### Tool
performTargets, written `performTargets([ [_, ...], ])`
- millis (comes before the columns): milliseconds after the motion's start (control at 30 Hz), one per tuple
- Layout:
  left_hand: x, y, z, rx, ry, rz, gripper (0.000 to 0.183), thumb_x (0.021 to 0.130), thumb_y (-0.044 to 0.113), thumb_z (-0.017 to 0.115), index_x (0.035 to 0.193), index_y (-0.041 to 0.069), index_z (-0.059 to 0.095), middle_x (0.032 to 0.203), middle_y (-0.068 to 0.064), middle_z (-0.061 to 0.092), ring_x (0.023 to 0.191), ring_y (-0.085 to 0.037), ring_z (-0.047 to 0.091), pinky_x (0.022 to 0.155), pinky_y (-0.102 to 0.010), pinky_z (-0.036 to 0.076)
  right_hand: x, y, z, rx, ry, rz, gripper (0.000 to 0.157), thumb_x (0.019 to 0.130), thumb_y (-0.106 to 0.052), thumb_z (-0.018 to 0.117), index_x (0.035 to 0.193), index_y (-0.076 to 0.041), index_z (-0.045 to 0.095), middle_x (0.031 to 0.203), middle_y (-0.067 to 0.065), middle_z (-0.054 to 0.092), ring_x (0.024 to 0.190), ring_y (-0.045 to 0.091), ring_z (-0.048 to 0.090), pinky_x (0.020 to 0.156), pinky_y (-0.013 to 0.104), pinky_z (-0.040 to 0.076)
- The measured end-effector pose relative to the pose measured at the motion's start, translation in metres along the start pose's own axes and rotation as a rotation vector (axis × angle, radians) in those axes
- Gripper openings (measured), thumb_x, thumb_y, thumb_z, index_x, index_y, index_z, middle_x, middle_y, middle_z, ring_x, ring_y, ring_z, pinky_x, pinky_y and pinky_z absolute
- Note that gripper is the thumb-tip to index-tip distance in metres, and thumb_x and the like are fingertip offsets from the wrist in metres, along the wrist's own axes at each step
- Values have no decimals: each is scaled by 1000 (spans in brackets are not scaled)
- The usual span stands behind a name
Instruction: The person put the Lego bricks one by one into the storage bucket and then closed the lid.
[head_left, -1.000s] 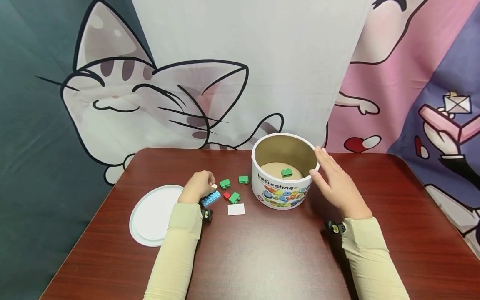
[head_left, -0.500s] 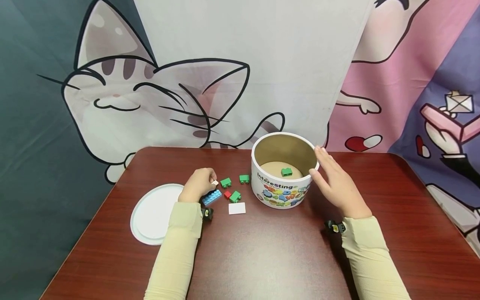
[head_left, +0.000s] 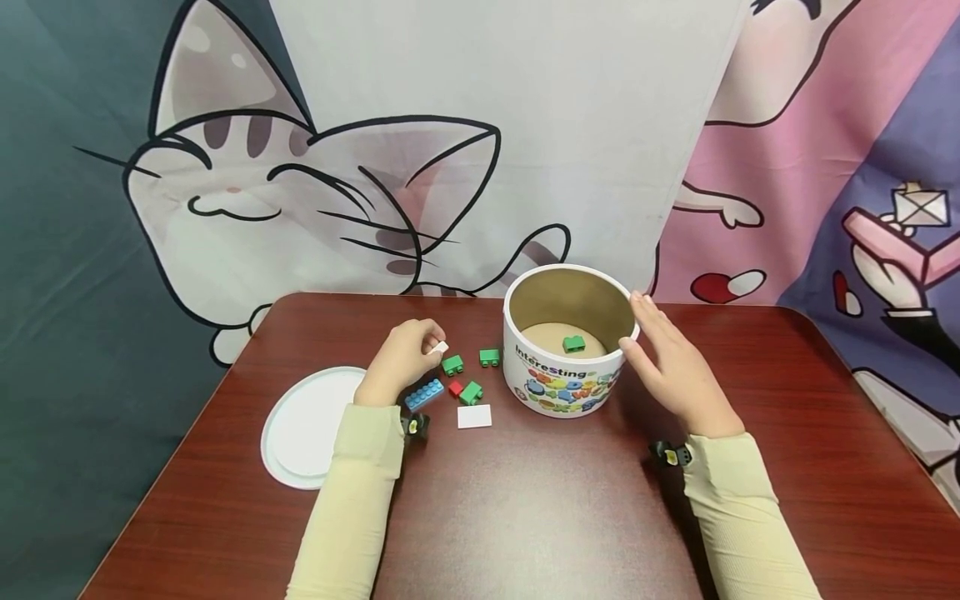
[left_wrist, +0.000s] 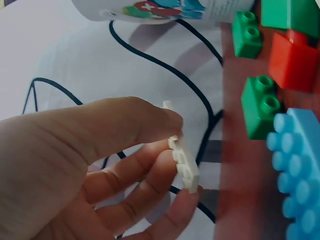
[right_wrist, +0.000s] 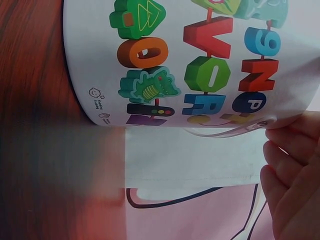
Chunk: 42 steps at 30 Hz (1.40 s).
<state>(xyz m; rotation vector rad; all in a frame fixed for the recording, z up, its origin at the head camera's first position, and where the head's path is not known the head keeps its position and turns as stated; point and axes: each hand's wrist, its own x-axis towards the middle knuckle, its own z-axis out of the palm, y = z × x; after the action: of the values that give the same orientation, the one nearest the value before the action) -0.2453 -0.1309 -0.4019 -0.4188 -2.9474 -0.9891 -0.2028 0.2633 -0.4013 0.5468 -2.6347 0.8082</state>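
Observation:
Thumb and fingers of my left hand (head_left: 397, 362) pinch a small white studded toy block (left_wrist: 185, 162), raised over the table beside the loose bricks. Below it lie a blue brick (head_left: 424, 395), a green brick (head_left: 453, 365) and a red brick (head_left: 455, 388) joined or touching another green brick (head_left: 471, 393). One more green brick (head_left: 489, 357) sits near the white printed bucket (head_left: 562, 392). Inside the bucket rests a green brick (head_left: 573, 343). My right hand (head_left: 678, 375) touches the bucket's right side at the rim, its fingers straight.
A round white lid (head_left: 303, 437) lies flat at the left, partly behind my left forearm. In front of the bricks is a flat white rectangle (head_left: 474, 416). The brown table (head_left: 540, 517) ends at a printed cloth backdrop (head_left: 585, 125).
My left hand has lifted the white block from beside the blue brick and moved it slightly up and to the right. The right hand and the bucket stay put.

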Motion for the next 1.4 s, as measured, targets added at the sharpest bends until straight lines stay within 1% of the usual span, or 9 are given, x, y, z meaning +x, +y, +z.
performTargets([
  [133,-2,9,-3,-11,56,63,18,91,3,69,109,2,68,99,-13,64,92,-27,62,85,-40,54,0,-1,0,-1,-2,2,65,104,-35,55,158,-8,33,164,13,30,152,32,25,124,42,19],
  [300,-3,18,-2,-32,140,166,16,94,5,67,111,3,68,102,-15,63,93,-31,61,84,-40,53,1,-1,0,-4,-2,4,65,104,-36,55,159,-9,32,164,12,30,152,32,25,123,42,19],
  [533,-2,31,3,-94,261,279,19,94,6,71,112,5,69,104,-10,64,97,-24,62,88,-39,53,1,-1,0,2,-4,7,66,104,-36,55,159,-9,32,164,12,29,151,34,26,124,40,19],
  [733,1,45,10,-172,339,361,22,94,7,73,116,5,70,103,-9,65,97,-22,63,84,-40,56,0,-1,-1,5,-7,18,66,103,-36,56,159,-10,32,164,12,29,151,33,26,123,43,20],
  [900,5,63,12,-230,396,409,22,93,7,74,115,4,71,101,-9,66,95,-20,64,82,-32,56,0,-1,-1,12,-7,19,66,103,-35,57,159,-10,32,164,12,29,151,35,26,123,43,20],
  [1067,14,85,10,-279,406,454,22,93,5,73,115,3,71,103,-10,65,97,-19,65,85,-25,55,-1,-1,-1,13,4,13,66,103,-34,57,159,-9,33,164,13,30,152,31,25,124,40,19],
  [1200,24,103,10,-289,398,504,23,92,4,73,115,1,70,105,-12,66,99,-21,64,86,-30,56,-1,-1,0,12,9,9,66,102,-32,58,158,-9,33,163,13,30,152,31,26,124,39,18],
  [1300,32,112,13,-289,358,524,24,93,5,73,116,0,70,106,-12,66,99,-22,64,85,-35,57,-1,0,0,10,8,8,66,102,-30,59,159,-9,33,163,13,30,151,33,26,124,39,18],
  [1400,40,118,18,-288,291,523,24,94,6,72,117,0,69,107,-12,66,98,-22,65,85,-33,57,0,0,1,8,4,9,66,102,-31,59,159,-9,33,163,13,30,151,33,27,124,39,18],
])
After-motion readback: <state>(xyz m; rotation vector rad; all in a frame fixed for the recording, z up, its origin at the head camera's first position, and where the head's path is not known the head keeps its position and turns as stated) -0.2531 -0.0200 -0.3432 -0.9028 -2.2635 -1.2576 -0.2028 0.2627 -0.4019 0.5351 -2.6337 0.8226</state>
